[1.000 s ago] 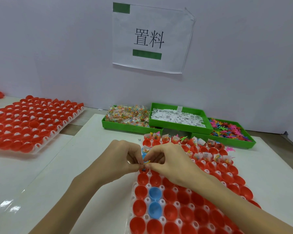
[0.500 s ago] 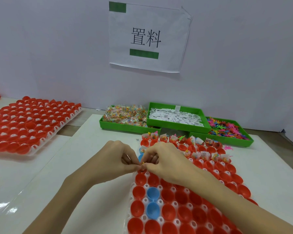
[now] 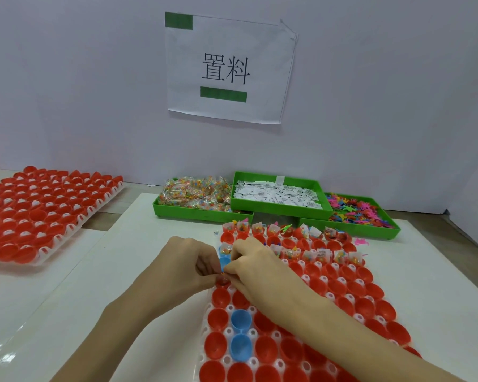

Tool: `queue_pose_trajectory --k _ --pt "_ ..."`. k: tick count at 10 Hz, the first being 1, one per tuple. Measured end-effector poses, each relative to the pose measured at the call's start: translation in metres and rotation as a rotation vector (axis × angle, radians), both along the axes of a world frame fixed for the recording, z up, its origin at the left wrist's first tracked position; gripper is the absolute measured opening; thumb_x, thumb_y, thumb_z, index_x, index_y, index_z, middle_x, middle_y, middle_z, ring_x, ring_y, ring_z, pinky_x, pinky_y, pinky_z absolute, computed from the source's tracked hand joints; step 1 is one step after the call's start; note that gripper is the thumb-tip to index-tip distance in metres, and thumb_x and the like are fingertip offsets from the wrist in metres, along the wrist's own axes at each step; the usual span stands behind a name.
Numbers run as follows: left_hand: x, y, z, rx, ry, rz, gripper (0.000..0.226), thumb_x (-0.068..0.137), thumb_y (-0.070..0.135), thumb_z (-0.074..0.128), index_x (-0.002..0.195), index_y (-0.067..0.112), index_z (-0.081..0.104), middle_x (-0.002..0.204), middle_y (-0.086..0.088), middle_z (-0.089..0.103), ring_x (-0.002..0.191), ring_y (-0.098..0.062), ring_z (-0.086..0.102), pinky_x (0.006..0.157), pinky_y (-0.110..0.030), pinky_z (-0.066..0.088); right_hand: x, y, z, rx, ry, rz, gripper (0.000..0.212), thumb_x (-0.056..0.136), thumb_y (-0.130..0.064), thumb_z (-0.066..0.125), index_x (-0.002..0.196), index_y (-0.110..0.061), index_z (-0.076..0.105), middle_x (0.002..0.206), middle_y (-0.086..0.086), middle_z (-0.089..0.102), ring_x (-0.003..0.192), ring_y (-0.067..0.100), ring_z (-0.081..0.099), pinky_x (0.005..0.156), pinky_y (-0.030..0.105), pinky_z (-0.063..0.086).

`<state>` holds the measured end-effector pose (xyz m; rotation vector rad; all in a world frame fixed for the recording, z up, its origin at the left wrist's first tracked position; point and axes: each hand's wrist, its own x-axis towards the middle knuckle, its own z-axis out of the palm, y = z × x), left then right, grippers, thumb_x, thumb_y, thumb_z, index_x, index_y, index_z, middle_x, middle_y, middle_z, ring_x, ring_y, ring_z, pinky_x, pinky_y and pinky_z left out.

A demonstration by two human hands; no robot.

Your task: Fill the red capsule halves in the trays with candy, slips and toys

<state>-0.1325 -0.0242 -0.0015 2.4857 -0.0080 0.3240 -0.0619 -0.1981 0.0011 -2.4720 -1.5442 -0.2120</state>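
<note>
Two hands are meeting over the near tray's left edge in the head view, fingertips pressed together. The left hand point(image 3: 183, 267) is curling its fingers inward and pinching a tiny orange-and-yellow piece point(image 3: 224, 274); the right hand point(image 3: 255, 264) is bending its fingers onto the same piece from the other side. What the piece is cannot be told, as it is too small.

Directly beneath the fingertips, glossy red capsule halves point(image 3: 351, 274) are sitting open-side up in a white plastic tray point(image 3: 228, 360) with round holes between the cups. Just beyond the right hand, two rows of halves are holding crinkly clear candy packets and white slips. Nearer the person than the hands, two smooth blue halves point(image 3: 240, 321) are standing among the red ones.

Well beyond the hands, three green plastic bins are lying against the wall: wrapped candy point(image 3: 195, 195), white paper slips point(image 3: 278, 193), and bright small toys point(image 3: 356, 210). Far to the left of the left hand, a second tray of red halves point(image 3: 39, 213) is resting. A paper sign point(image 3: 229, 67) is hanging on the wall.
</note>
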Motion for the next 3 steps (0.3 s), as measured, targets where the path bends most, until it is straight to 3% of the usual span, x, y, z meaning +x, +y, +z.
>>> queue_pose_trajectory --k 1,2,3 --pt "-0.001 0.000 0.000 0.032 0.000 -0.011 0.008 0.078 0.021 0.089 0.081 0.025 0.083 0.072 0.014 0.075 0.069 0.002 0.070 0.069 -0.016 0.057 -0.001 -0.002 -0.004 -0.014 -0.014 0.006 0.019 0.102 -0.009 0.058 0.113 -0.008 0.073 0.117 0.004 0.053 0.105 0.016 0.041 0.086 0.031 0.049" --pt "-0.002 0.002 0.003 0.071 0.026 -0.033 0.006 0.081 0.028 0.087 0.087 0.027 0.085 0.076 0.014 0.075 0.071 0.000 0.070 0.070 -0.022 0.058 0.001 -0.011 -0.004 0.036 -0.009 0.033 0.027 0.108 -0.023 0.046 0.111 -0.010 0.070 0.111 0.004 0.052 0.103 0.017 0.042 0.091 0.030 0.044" --pt "-0.005 0.001 0.005 0.018 0.033 -0.007 0.005 0.082 0.028 0.086 0.086 0.029 0.084 0.074 0.016 0.076 0.069 0.002 0.070 0.069 -0.019 0.058 0.000 -0.024 0.006 0.123 0.165 -0.019 0.030 0.108 -0.034 0.044 0.115 -0.015 0.067 0.105 0.000 0.048 0.097 0.012 0.046 0.091 0.024 0.042"
